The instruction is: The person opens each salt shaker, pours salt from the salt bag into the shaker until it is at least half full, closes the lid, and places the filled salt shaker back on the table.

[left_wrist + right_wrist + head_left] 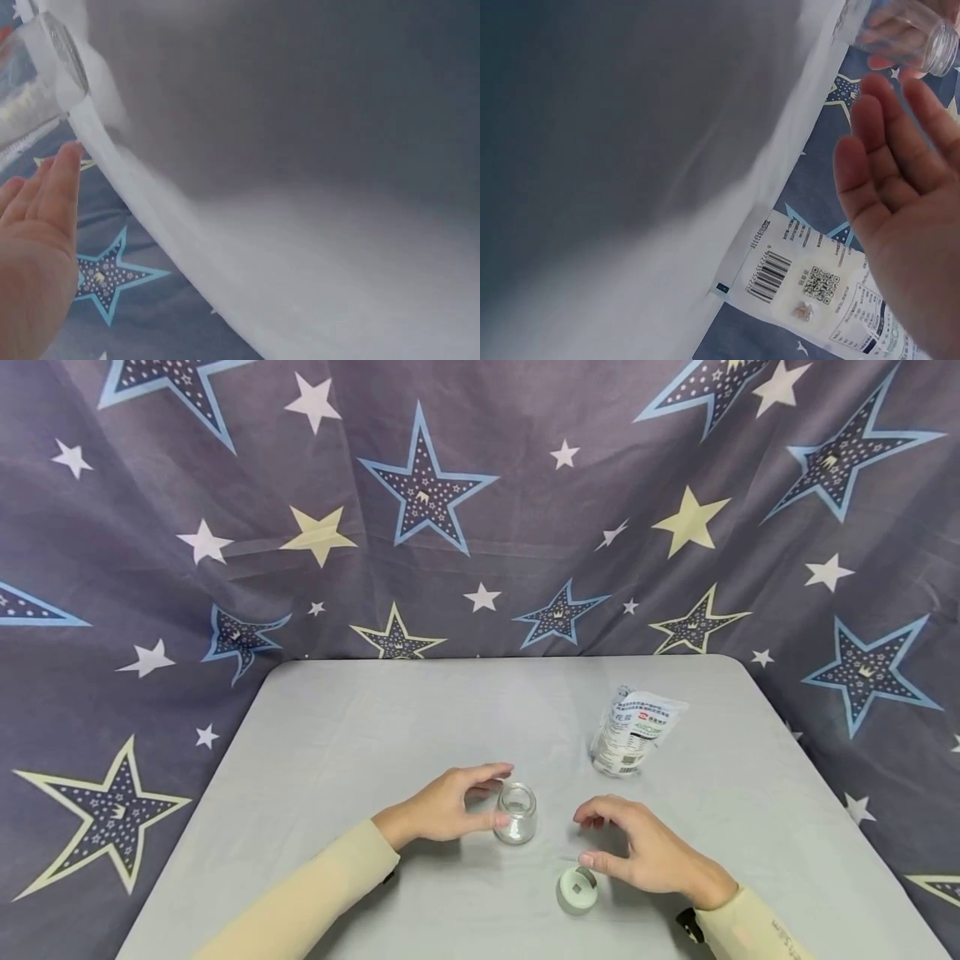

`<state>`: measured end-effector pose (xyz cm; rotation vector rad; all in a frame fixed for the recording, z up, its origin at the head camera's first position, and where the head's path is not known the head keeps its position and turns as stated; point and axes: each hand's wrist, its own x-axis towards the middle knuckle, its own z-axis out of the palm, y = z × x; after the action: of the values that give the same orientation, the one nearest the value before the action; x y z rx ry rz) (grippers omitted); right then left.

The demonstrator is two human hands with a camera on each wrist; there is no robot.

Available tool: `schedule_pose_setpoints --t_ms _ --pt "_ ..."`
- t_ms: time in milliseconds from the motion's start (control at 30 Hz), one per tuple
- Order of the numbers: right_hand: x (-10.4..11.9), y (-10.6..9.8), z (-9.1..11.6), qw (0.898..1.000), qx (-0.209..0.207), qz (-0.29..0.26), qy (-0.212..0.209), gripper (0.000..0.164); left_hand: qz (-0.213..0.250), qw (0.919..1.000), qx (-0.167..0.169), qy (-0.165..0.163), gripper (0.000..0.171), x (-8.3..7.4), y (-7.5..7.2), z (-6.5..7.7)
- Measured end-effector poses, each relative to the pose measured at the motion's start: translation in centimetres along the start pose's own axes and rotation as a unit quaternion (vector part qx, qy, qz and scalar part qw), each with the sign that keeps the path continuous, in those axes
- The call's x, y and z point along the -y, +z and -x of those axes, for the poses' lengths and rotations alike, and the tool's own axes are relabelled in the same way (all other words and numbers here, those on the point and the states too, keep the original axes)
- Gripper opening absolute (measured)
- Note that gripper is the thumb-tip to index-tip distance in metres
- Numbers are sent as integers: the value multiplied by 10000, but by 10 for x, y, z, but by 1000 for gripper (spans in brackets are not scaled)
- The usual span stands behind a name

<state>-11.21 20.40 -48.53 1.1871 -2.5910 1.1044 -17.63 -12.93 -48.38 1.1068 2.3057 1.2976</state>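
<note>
A small clear glass jar point(517, 814) stands upright and uncapped on the table. Beside it is my left hand point(450, 806), its thumb tip overlapping the jar's left side and its fingers spread behind. In the left wrist view the fingers point(60, 184) look straight, just short of the glass jar point(41, 75). To the jar's right my right hand point(641, 847) hovers with loosely bent fingers and nothing in its grasp. Just left of its thumb lies a pale green round lid point(577, 888). The right wrist view shows this palm point(922, 217) with relaxed fingers.
A white printed pouch point(633, 735) stands behind my right hand, leaning slightly right; its barcode and square code show in the right wrist view. The light grey table point(375, 710) ends at a dark curtain point(480, 460) patterned with stars.
</note>
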Motion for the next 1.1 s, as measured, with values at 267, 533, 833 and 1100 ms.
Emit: schedule_pose_setpoints --t_ms 267,533,833,1100 --pt "-3 -6 -2 9973 -575 177 427 34 -992 9919 -786 75 56 -7 -18 -13" --pt "-5 -10 -2 9926 -884 404 729 36 -1737 9790 -1065 88 59 -30 -31 -33" --pt "-7 -17 4 9858 -1187 742 930 40 -2455 9653 -888 68 68 -59 -36 -62" --pt "-10 -23 8 9787 -1382 949 1182 41 -2757 9588 -648 228 72 -78 -37 -86"
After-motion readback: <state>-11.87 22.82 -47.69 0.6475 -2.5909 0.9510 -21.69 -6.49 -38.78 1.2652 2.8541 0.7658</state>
